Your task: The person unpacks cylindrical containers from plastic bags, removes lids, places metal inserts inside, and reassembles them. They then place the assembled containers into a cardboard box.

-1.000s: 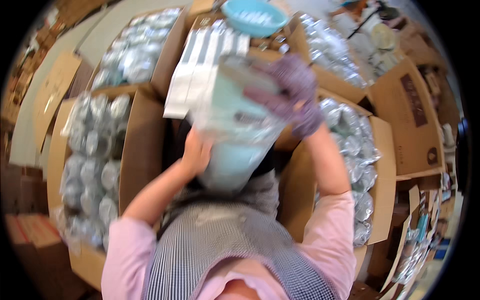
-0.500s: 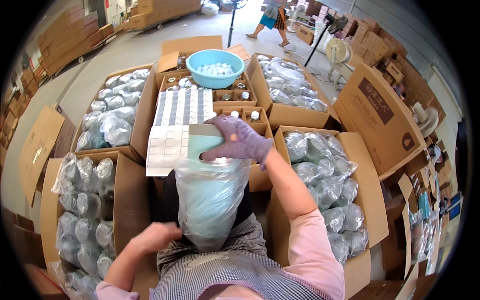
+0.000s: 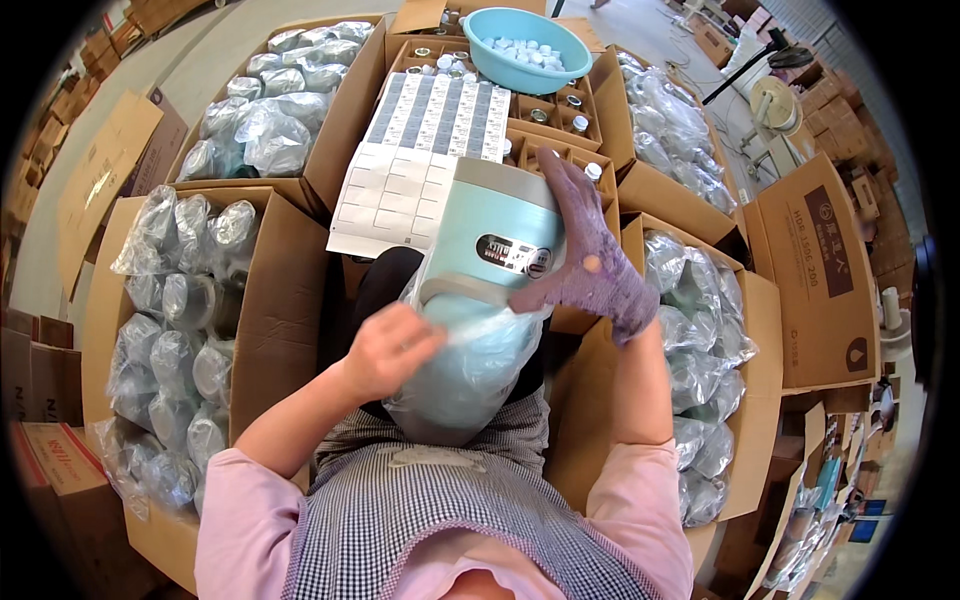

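A pale blue jug (image 3: 500, 220) with a grey end and a grey handle leans on my lap, its lower part inside a clear plastic bag (image 3: 465, 375). My right hand (image 3: 590, 265), in a purple glove, grips the jug's right side, thumb across the front near the handle and fingers stretched along the side. My bare left hand (image 3: 395, 345) is at the bag's mouth beside the handle, fingers bent and slightly blurred, closed on the film. A dark oval label shows on the jug's front. The jug's underside is hidden by bag and lap.
Open cartons of bagged items stand left (image 3: 265, 330) and right (image 3: 755, 370). Ahead, a sheet of stickers (image 3: 395, 195) lies on divided boxes of bottles, beside a blue basin (image 3: 480, 60) of small white caps. An upright carton (image 3: 815, 300) stands at far right.
The jug has turned, so its label and handle now show. My left hand has come up from beside the bag to its mouth. My right hand has shifted to the jug's side.
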{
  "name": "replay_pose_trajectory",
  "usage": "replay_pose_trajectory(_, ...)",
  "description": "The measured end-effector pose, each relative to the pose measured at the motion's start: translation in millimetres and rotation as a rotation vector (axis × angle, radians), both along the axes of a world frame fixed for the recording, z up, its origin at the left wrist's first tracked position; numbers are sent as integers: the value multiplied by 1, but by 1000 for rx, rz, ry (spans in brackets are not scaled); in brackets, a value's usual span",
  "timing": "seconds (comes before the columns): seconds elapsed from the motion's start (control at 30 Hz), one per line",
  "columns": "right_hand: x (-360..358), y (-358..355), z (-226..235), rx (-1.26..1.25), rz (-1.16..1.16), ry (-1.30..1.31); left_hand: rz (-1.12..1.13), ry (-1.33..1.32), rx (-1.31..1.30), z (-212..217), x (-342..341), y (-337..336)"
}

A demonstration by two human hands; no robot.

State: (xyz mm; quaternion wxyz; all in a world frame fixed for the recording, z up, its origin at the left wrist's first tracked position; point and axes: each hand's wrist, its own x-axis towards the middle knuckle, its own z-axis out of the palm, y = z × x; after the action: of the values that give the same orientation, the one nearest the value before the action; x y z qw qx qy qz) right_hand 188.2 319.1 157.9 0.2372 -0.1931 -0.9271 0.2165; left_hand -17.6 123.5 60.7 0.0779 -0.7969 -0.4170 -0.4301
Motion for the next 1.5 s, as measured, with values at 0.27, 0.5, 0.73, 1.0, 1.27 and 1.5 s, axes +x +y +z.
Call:
replay_pose_trajectory(0.27,-8,-17,-5,7,-77,38,275,-473,-220,63,20,26)
replay_pose_trajectory(0.5,-7,-25,-4,11,-148,66,561,-329,-53,47,60,60)
replay_pose_trajectory(0.73,-4,-25,-9,89,-155,97,499,-450,-152,40,69,62)
replay_pose_trajectory(1.0,1,-30,-9,87,-175,96,590,-438,-68,38,65,61)
replay_pose_trajectory(1.27,0,-33,-10,119,-181,122,554,-470,-143,33,64,62)
replay_pose_trajectory(1.5,-1,-35,-3,127,-191,103,521,-790,-254,49,67,67)
